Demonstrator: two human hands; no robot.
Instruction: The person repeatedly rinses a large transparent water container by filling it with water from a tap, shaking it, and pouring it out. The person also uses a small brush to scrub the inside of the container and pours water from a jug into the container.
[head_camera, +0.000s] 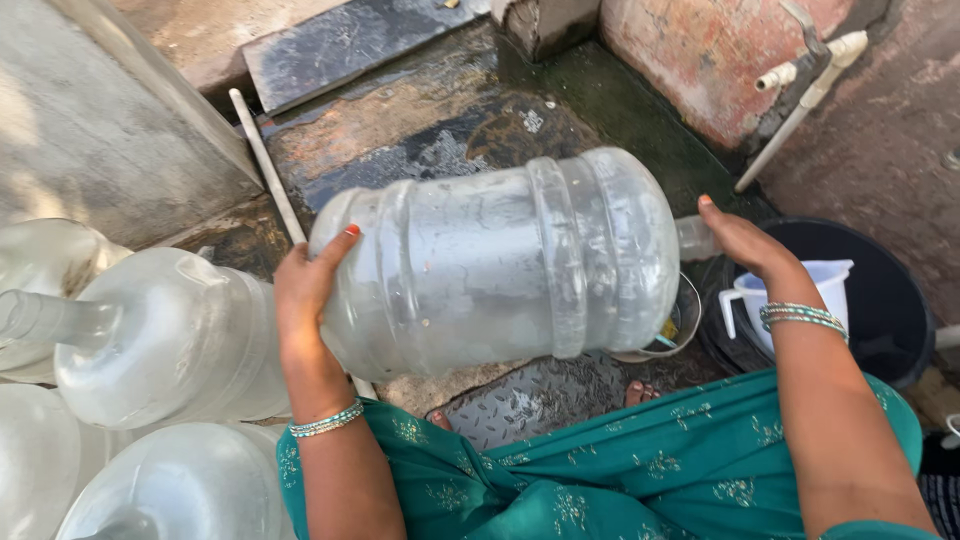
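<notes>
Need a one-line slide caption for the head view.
Both hands, left and right, hold a large clear water jug sideways over wet ground.

Wet stone floor (420, 130), black tub (880, 290), steel bowl (680, 325)

1. Strong daylight comes from the upper left; the concrete wall (90, 120) at the left is washed out and nearly featureless.
2. The jugs (160, 340) at the lower left are overexposed, and their outlines melt into glare.
3. The held jug (500, 260) is evenly lit, with soft highlights along its ribs and dull, cloudy plastic.
4. The wet slab (420, 120) shows patchy sheen against dark stains.
5. The black tub (890, 300) and the ground under the jug lie in shade, with little detail.
6. Focus is fair at centre and softer at the edges, where lines bend slightly.
</notes>
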